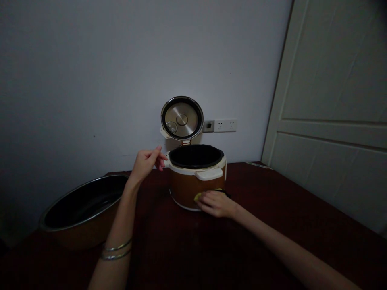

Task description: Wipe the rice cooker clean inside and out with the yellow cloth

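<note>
We're apparently wiping the cooker (pixel 183 183), right hand (pixel 215 204) grasping a cloth (pixel 197 197); left hand (pixel 148 162), grip unclear; next stroke likely needs steady pressure.

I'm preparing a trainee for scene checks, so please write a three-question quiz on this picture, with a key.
1. Which hand holds the small yellow cloth-like item at the front of the round brown cooker with a white rim?

2. True or false: the round silver lid with a black ring stands open.

3. The wide brown pot with a black interior sits: A) inside the cooker; B) left of the cooker; C) right of the cooker.

Key: 1. The right hand; 2. True; 3. B.
</note>
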The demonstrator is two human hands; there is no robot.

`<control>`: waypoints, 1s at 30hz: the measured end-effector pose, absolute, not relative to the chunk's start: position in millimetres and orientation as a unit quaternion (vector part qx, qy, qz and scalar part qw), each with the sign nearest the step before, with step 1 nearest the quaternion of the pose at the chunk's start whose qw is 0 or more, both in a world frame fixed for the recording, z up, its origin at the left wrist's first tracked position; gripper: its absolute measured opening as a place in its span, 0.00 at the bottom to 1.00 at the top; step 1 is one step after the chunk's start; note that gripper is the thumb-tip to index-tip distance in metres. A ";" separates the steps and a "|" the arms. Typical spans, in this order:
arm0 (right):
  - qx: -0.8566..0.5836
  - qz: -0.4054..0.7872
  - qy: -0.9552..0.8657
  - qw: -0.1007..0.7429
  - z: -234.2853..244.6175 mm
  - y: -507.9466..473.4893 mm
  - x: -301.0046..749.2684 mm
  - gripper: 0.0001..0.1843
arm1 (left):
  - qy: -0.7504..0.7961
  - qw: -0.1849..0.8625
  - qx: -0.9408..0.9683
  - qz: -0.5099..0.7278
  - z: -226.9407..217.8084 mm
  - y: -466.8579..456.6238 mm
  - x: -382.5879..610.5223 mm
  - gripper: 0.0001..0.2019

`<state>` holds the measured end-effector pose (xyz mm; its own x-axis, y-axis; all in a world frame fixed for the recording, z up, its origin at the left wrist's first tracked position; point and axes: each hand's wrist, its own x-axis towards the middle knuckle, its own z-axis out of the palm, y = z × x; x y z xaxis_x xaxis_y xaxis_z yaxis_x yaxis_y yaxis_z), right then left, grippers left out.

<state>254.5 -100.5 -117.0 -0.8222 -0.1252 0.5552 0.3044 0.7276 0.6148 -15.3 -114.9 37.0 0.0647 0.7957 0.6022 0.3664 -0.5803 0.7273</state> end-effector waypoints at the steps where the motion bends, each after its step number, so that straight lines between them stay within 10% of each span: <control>1: -0.062 -0.377 -0.871 0.309 -105.2 -98.8 257.2 0.11 | 0.415 0.197 0.704 0.541 36.5 -114.2 -14.6 0.23; 11: -0.071 -0.293 -0.891 0.340 -149.6 -102.4 260.3 0.09 | 0.421 0.095 0.783 0.448 27.6 -110.8 12.0 0.15; 23: -0.342 -0.115 -0.655 0.664 -147.5 -61.2 284.4 0.22 | 0.350 -0.213 0.879 0.246 3.0 -138.0 81.1 0.10; 30: -0.254 -0.109 -0.773 0.571 -163.9 -90.7 243.7 0.25 | 0.346 -0.261 0.871 0.231 4.1 -137.6 80.6 0.11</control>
